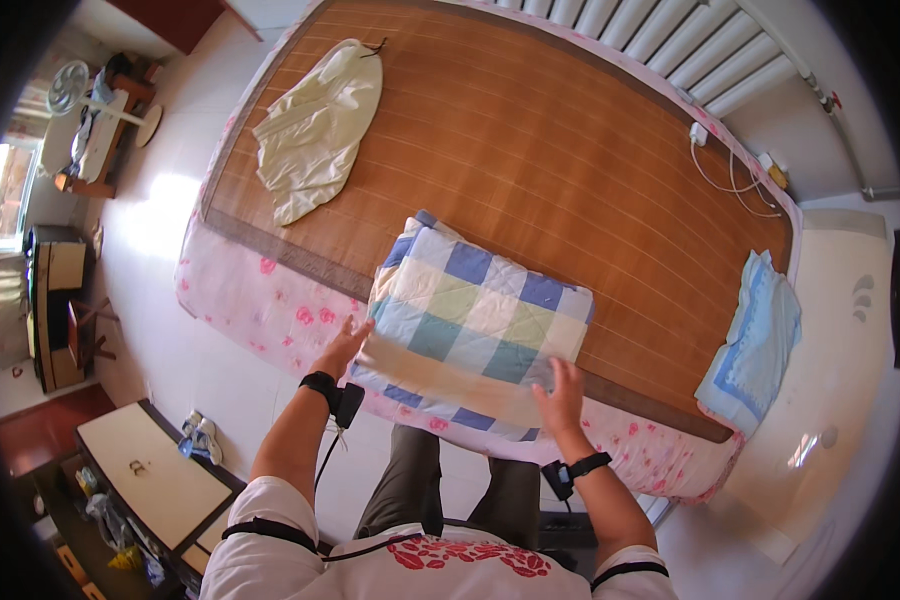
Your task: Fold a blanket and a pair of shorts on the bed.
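Observation:
A folded checked quilt (480,300) in blue, white, green and cream lies at the near edge of the bed. Its near cream strip is smeared by motion between my two hands. My left hand (343,346) is beside the quilt's left edge, fingers stretched out and apart, the fingertips close to the cloth. At the near right corner my right hand (562,396) is raised with fingers apart, partly over the cloth. Whether either hand touches the quilt is hard to make out. Nothing shows gripped in them.
A brown woven mat (540,130) covers the bed over a pink floral sheet (260,290). Pale yellow cloth (325,130) lies far left, a light blue folded towel (755,345) at right. Beyond stand a white radiator (670,40) and a charger with cable (699,134). A cabinet (150,470) is at left.

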The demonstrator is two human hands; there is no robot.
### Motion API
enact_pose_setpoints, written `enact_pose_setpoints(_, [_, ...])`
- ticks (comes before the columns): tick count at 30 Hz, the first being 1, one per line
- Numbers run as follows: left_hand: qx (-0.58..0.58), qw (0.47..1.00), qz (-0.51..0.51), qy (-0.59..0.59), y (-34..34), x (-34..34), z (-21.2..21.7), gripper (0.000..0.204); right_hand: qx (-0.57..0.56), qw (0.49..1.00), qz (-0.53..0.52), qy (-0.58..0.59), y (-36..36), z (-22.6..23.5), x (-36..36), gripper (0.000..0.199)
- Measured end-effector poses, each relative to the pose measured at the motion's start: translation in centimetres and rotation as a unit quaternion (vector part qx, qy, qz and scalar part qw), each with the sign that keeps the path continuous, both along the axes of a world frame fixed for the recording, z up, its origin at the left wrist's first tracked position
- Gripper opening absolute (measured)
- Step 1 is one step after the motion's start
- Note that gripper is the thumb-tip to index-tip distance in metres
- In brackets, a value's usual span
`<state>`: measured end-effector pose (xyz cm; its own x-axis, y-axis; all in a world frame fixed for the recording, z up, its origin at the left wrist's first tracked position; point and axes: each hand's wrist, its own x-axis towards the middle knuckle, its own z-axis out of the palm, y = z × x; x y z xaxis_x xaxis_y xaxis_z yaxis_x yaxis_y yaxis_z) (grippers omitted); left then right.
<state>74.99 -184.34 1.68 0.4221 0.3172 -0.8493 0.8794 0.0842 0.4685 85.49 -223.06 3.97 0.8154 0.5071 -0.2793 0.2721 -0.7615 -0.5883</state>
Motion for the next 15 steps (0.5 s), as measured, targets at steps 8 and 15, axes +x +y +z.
enact_pose_setpoints(8, [0.064,0.994,-0.075,-0.040,-1.0,0.1,-8.1,0.081,0.122,0.906,-0.275,0.298,-3.4,-6.9,-0.8,0.090])
enact_pose_setpoints(15, [-0.153,0.984,-0.023,0.092,-3.1,1.3,-4.2,0.058,0.246,0.754,-0.391,0.467,-3.8,-3.9,1.4,0.066])
